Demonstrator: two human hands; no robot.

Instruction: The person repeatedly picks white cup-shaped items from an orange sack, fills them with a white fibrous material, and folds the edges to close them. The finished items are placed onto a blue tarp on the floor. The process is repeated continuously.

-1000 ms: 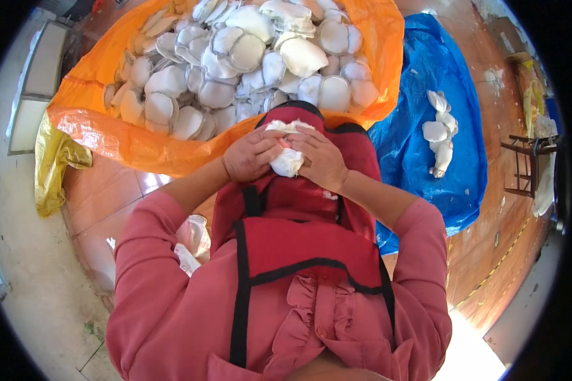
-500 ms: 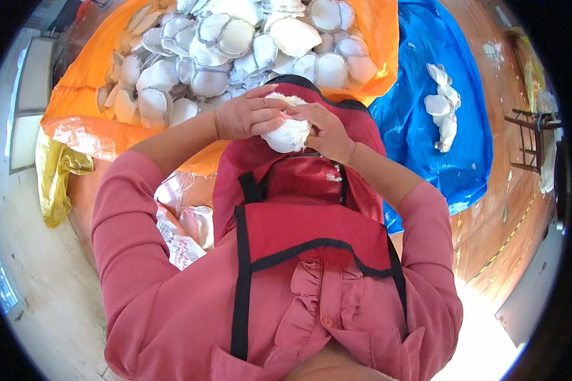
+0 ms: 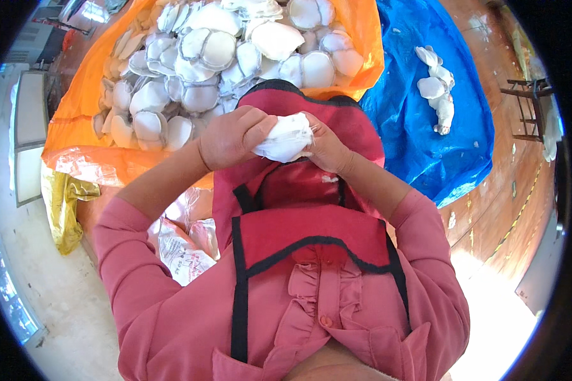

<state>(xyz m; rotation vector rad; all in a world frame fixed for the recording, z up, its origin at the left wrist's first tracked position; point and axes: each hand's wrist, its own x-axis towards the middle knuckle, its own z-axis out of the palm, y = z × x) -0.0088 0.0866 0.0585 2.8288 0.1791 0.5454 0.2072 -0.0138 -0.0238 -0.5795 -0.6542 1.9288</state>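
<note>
Above my lap, both hands are closed on a white padded cloth piece (image 3: 286, 137). My left hand (image 3: 236, 136) grips its left edge with curled fingers. At the right edge, my right hand (image 3: 327, 147) pinches it between thumb and fingers. Loose white threads or wrinkles show on its upper face, and part of its edge is hidden by my fingers. Just beyond my hands lies a large heap of similar white, rounded pads (image 3: 203, 54), many with greyish rims, on an orange plastic sheet (image 3: 76, 136).
A blue plastic sheet (image 3: 464, 155) at the right bears a short row of white bundled pieces (image 3: 440, 95). A red apron (image 3: 314, 235) covers my lap. A yellow bag (image 3: 67, 203) lies at left, a white printed bag (image 3: 181, 251) beside my left arm, and a dark stool (image 3: 531, 111) far right.
The cloth piece has turned in my hands and now shows a flatter, wider face. My left fingers, spread across it before, are now curled at its left edge. The view has shifted slightly.
</note>
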